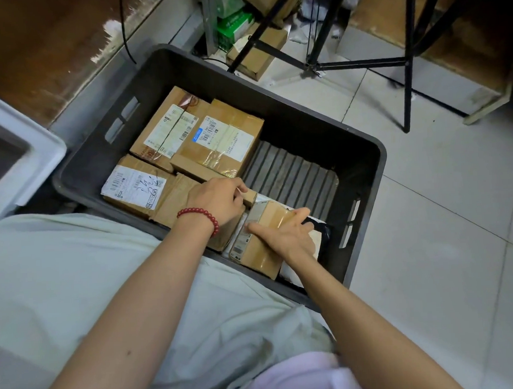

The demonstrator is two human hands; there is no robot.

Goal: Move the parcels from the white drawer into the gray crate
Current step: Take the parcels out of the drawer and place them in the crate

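Soft, rather dim indoor light from above. Deep shadow inside the gray crate [305, 123]. Weak glare on the floor tiles [443, 208]. Slight blur, more at the white drawer [36, 164]; wide-angle bending near the edges.

crate [364, 171]: parcels [217, 143] in left half | drawer [36, 164] left of crate

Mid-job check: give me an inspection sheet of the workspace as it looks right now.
Surface: tiled floor; the gray crate stands on it.
Job's things: crate holds several cardboard parcels, with ribbed bottom showing at right; white drawer at left edge, contents not in view.
Clutter: green box and loose cartons beyond the crate.
Hands: right hand grips taped parcel; left hand fingers curl on plain parcel.
Cables: black cable beyond the crate.
Surroundings: black tripod.
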